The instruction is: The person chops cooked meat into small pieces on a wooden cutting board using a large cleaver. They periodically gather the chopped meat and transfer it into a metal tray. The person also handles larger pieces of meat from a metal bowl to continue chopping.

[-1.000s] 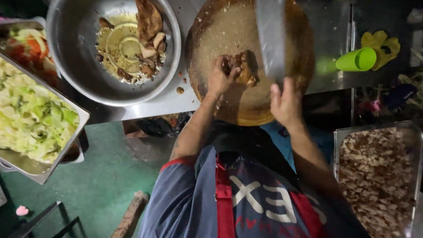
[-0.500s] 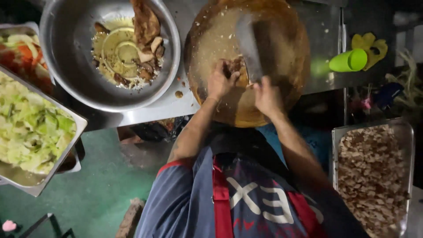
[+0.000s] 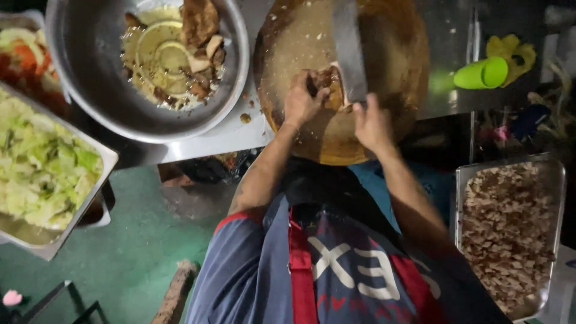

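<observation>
Steel counter (image 3: 216, 141): one round wooden chopping board (image 3: 396, 66) at 12 o'clock. Left hand (image 3: 302, 102) fingers closed on brown meat piece (image 3: 329, 83) mid-board; right hand (image 3: 372, 123) fist wrapped round broad steel cleaver (image 3: 349, 51). One steel bowl (image 3: 90, 78) at 10, two trays.

Cleaver (image 3: 349, 54) tip and round chopping board (image 3: 390, 72) top cut off.

Brown meat chunk (image 3: 329, 84) on round wooden board (image 3: 384, 36); cleaver (image 3: 350, 51) blade down on it.

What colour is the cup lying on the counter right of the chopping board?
Bright green cup, lying on its side; clearest in the head view.
</observation>
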